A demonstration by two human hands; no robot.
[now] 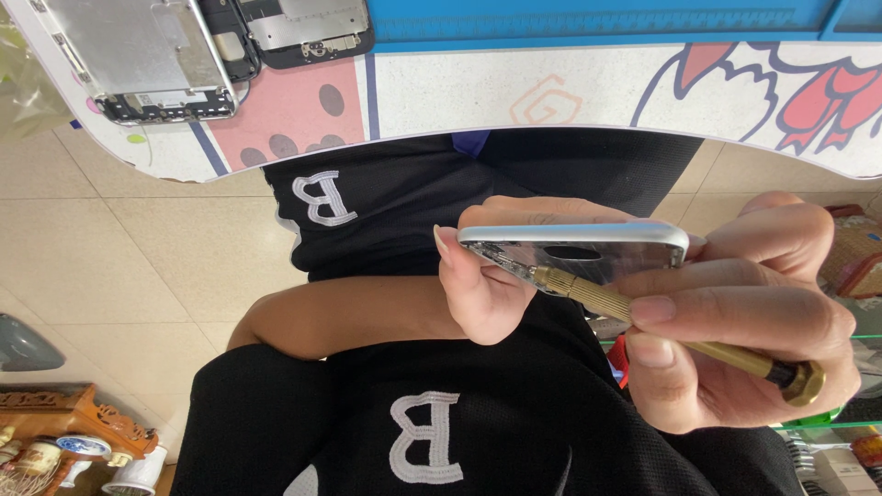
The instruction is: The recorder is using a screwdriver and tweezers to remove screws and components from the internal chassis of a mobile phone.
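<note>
I hold a silver phone housing (588, 241) edge-on above my lap, its open inside facing down. My left hand (487, 294) grips its left end, with fingers curled over the top edge. My right hand (744, 321) is closed around a brass precision screwdriver (643, 317). The screwdriver tip sits inside the housing near its left end. The upper fingers of my right hand rest against the housing's right end.
A patterned table edge (551, 96) runs across the top. On it lie a metal phone back plate (138, 55) and a dark phone screen assembly (303, 32). My black shorts (404, 202) and a tiled floor (119, 257) are below. Carved wooden items (73, 422) sit at the lower left.
</note>
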